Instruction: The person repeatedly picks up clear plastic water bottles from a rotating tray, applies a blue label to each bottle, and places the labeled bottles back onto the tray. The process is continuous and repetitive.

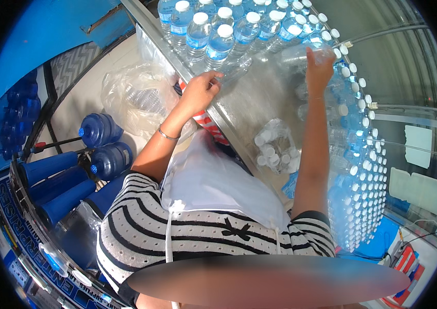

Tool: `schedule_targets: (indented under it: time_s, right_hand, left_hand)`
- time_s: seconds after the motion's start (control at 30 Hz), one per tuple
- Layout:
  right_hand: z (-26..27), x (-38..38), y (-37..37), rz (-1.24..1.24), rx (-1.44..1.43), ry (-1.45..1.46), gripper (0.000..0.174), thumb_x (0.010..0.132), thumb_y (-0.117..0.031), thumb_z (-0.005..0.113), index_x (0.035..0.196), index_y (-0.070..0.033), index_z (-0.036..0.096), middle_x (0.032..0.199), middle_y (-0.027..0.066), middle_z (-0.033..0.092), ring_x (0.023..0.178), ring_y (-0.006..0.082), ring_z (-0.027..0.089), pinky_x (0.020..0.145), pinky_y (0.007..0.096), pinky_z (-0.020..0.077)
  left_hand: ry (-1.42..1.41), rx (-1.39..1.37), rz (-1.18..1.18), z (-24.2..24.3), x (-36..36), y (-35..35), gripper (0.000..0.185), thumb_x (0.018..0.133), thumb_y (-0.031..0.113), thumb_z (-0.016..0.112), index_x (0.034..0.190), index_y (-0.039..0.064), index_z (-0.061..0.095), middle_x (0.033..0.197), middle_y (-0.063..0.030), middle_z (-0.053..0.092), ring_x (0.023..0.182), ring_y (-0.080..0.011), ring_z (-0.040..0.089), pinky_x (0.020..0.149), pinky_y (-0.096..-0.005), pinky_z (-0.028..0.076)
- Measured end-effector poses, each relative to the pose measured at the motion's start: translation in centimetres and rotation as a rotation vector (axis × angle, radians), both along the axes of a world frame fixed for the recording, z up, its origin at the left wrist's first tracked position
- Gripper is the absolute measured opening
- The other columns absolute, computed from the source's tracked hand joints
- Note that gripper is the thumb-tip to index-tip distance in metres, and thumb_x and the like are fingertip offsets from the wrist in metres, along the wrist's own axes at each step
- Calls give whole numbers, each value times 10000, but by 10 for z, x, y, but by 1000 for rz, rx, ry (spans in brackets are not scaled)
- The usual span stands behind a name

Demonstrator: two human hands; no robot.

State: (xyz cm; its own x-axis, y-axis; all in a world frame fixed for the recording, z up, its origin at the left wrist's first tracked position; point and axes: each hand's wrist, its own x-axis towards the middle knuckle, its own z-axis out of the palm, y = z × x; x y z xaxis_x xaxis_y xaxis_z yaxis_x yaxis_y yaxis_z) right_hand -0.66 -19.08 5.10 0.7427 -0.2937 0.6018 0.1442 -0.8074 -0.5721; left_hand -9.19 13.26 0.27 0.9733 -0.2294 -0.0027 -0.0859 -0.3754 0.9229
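Across the metal counter, my right hand is closed around a clear plastic bottle lying on its side, near the rows of capped bottles. My left hand is over the counter's near edge, its fingers curled beside another clear empty bottle that lies tilted; whether the fingers touch it cannot be told. Filled, blue-labelled bottles with white caps stand in rows just beyond. A clear plastic bag of white caps lies on the counter between my arms.
Many capped bottles line the counter's right side by the glass. A large clear bag of empty bottles is on the floor at left. Near it lie blue water jugs and blue cylinders. A blue label sheet lies by my right arm.
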Motion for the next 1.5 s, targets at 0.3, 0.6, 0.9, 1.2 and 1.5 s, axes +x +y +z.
schedule_targets:
  time_s: [0.3, 0.6, 0.9, 1.2, 1.5]
  right_hand:
    - [9, -5, -3, 44, -92, 109, 712, 811, -513, 709, 1212, 28, 479, 984, 213, 664, 937, 364, 662, 786, 407, 520]
    - [-17, 3, -21, 67, 380, 430, 648, 882, -507, 619, 1218, 29, 480, 1021, 233, 660, 925, 365, 664, 783, 442, 537]
    - [-107, -12, -31, 724, 2209, 727, 492, 917, -369, 604, 1201, 21, 505, 1026, 242, 617, 952, 349, 636, 751, 398, 589]
    - [-18, -31, -20, 434, 515, 528, 512, 890, -372, 649, 1182, 21, 499, 992, 203, 617, 1003, 343, 610, 788, 409, 558]
    - [-23, -13, 2, 80, 57, 83, 746, 768, -406, 775, 1253, 59, 452, 1131, 241, 593, 1010, 364, 595, 880, 425, 476]
  left_hand:
    - [-65, -17, -32, 0, 6, -8, 318, 838, 126, 590, 1134, 17, 630, 889, -153, 664, 732, -252, 637, 692, -357, 497]
    - [-68, -32, -54, 5, 5, -15, 302, 840, 106, 599, 1127, 21, 631, 903, -147, 659, 745, -252, 636, 707, -359, 500]
    - [-44, -52, -71, 9, 4, -16, 298, 852, 77, 600, 1145, 29, 628, 900, -110, 655, 754, -191, 627, 714, -324, 501]
    - [-8, -23, -120, 12, 3, -23, 306, 876, 42, 600, 1182, 40, 617, 932, -78, 659, 790, -140, 628, 739, -289, 504]
    - [-9, -5, -163, 13, -3, -34, 313, 867, 32, 594, 1178, 39, 621, 927, -62, 645, 775, -127, 613, 725, -275, 497]
